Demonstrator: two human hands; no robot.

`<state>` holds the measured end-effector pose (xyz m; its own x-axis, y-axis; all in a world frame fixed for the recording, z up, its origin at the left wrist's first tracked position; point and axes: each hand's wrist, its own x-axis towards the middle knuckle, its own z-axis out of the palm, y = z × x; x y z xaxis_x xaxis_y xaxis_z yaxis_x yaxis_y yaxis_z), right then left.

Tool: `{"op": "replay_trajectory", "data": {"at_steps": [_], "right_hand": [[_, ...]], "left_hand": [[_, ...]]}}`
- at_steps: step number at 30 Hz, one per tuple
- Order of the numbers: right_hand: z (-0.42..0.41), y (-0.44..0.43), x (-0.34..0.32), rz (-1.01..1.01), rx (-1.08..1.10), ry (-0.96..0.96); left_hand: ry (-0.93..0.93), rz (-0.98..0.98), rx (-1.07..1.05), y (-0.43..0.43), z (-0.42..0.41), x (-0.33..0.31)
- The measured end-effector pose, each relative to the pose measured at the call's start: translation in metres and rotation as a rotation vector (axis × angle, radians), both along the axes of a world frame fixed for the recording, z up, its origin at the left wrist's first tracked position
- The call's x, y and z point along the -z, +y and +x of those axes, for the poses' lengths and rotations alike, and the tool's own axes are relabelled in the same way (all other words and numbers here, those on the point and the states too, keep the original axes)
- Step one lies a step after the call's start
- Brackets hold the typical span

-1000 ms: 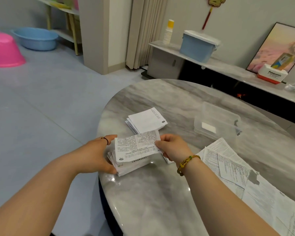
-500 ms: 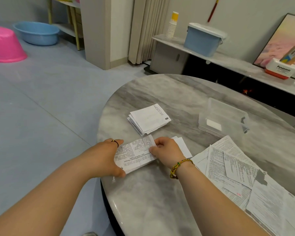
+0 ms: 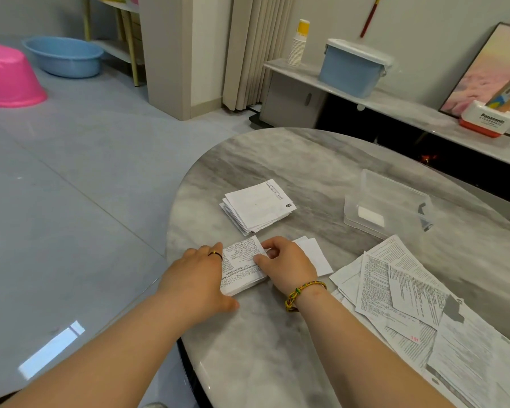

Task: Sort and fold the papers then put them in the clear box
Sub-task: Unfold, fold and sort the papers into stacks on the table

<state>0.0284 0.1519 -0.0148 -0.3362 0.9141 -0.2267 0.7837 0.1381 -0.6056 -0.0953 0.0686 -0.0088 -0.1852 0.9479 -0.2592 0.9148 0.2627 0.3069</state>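
Far left, on the floor: an upturned pink basin [image 3: 6,75], with a blue basin [image 3: 62,58] just beyond it.

Near edge of the grey marble bench [image 3: 277,160]: the left hand [image 3: 198,278] lies flat, fingers straight and close together, pressing down on the left end of a folded printed paper [image 3: 242,269]. Its thumb rests on the bench at the paper's near corner. There is a dark ring on one finger.

The folded printed paper lies flat on the bench between the two hands, text side up. It looks several layers thick at its near edge.

The right hand [image 3: 289,266] is curled over the right end of the same paper, thumb and fingertips pinching its top layer. A braided bracelet circles the wrist. Just behind this hand, partly hidden by it, lie small blank white slips [image 3: 315,254].

Farther out, a stack of folded papers [image 3: 258,209] sits square on the bench, apart from both hands.

Right of that stack is the clear box [image 3: 389,201], standing well apart from the hands, with a small white piece on its bottom; what that piece is cannot be told.

Near right: loose unfolded printed sheets [image 3: 409,304] overlap in a fan that runs to the picture's edge.

Far right, on a low shelf [image 3: 395,107] against the wall: a stack of paper cups [image 3: 299,44], a blue lidded tub [image 3: 351,69], and a white and red Panasonic box [image 3: 486,122].
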Motion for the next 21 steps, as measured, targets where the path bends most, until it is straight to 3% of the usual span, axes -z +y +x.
{"op": "replay_trajectory", "data": {"at_steps": [13,21], "right_hand": [[0.012,0.002,-0.003,0.053,0.117,0.123],[0.05,0.0,-0.02,0.127,0.204,0.205]], "left_hand": [[0.067,0.011,0.007,0.0,0.002,-0.004],[0.002,0.21,0.163,0.001,0.022,-0.017]]}}
